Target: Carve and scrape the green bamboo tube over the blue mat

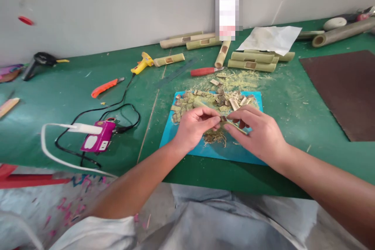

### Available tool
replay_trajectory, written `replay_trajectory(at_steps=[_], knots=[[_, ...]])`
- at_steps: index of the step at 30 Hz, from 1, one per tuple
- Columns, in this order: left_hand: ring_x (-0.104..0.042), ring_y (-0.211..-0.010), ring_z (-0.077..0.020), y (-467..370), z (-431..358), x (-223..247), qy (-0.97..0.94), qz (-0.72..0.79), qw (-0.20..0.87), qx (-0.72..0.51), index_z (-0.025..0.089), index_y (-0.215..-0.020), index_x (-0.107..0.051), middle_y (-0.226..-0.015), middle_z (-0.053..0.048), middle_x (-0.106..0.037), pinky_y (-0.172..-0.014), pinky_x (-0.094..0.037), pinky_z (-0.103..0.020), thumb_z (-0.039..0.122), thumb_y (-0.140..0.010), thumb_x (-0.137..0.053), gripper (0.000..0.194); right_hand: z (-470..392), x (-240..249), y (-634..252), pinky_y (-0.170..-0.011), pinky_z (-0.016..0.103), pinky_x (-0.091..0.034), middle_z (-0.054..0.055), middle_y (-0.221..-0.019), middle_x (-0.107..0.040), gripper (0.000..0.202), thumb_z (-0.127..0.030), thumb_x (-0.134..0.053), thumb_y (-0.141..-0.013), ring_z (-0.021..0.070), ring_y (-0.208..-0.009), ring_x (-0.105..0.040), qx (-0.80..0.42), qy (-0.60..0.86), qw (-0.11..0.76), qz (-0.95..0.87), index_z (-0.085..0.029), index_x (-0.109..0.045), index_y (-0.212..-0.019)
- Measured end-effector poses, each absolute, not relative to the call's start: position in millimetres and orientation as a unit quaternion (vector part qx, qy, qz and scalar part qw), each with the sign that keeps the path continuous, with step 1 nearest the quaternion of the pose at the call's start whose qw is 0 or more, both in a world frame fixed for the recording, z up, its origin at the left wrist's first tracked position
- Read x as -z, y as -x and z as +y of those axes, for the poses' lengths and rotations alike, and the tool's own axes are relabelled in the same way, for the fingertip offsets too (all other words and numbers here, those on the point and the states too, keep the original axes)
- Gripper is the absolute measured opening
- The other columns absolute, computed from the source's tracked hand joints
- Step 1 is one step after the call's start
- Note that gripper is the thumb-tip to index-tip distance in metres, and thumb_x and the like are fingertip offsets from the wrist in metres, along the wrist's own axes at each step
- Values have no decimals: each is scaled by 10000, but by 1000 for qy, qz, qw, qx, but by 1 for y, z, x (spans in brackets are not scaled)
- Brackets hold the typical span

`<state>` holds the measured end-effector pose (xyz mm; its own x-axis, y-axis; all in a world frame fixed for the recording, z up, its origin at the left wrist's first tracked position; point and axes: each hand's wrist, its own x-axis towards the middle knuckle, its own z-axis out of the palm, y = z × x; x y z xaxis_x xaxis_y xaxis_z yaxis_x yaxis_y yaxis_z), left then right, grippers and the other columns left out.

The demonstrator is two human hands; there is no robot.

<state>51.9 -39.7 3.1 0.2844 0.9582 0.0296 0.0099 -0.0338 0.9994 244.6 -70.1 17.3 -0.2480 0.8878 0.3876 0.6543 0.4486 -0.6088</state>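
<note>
Bamboo piece (pixel 236 126) over blue mat (pixel 166 140), tabletop (pixel 58 101) beneath. Lies 3 o'clock from left hand (pixel 196 125), 9 o'clock from right hand (pixel 259 133); neither clearly nearer. Long axis roughly 10-to-4. Left grip: thumb and fingertips pinched on it. Right grip: curled around it.

Legible inscriptions: none; one upright panel (pixel 229 9), pale and pinkish, pixelated, content unreadable; one purple power block (pixel 99 136), white patch on its face, any lettering too small to read.
</note>
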Motion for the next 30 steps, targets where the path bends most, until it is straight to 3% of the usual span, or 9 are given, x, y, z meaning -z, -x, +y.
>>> replay_trajectory(at_steps=[6,20,30], knots=[[-665,-616,-122,-54,-42,-3,-594,416,559,-402,157,-829,-661,-682,-2,-681,-599,-611,-260,329,-788,-747,197,-70,-16,-242,-569,250,-436,28,-783,-631,128,-275,-571,-881,98,-621,-537,-247,469,392,-752,-182,-653,-848],[-658,-551,-106,-56,-47,-12,-619,427,522,-401,156,-812,-666,-623,11,-675,-553,-602,-221,313,-827,-721,167,-73,-17,-240,-568,245,-408,3,-733,-606,136,-264,-582,-877,89,-600,-483,-277,475,397,-735,-189,-650,-786],[-662,-586,-113,-55,-47,-9,-617,420,541,-388,176,-860,-703,-701,6,-705,-578,-593,-234,312,-783,-744,161,-72,-22,-241,-602,245,-428,-6,-724,-633,116,-232,-597,-861,103,-653,-546,-287,495,391,-720,-198,-663,-771]])
